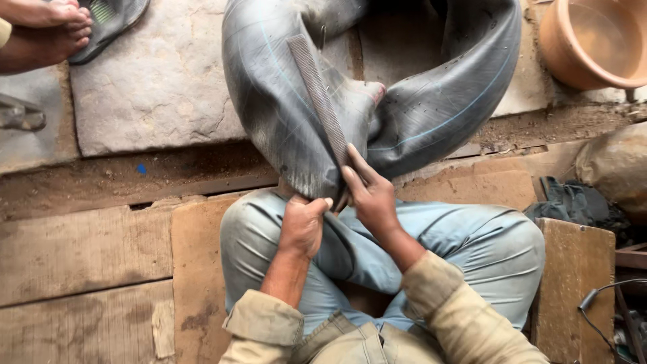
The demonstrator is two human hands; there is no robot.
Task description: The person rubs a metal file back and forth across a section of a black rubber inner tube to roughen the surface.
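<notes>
**Filing an inner tube over the knee**

We see our right hand [369,195] gripping the handle end of a long file [320,98], forefinger stretched along it, the file lying flat on a black inner tube [431,101]. Our left hand [303,222] is closed in a fist, pinching the tube's fold against our knee [249,222]. The tube loops away over a stone slab [155,87]. Another person's bare foot [44,27] and a sandal [111,20] sit at the slab's top left corner; a clay-coloured basin [593,40] stands top right. Wooden boards [81,269] lie left of us.
</notes>
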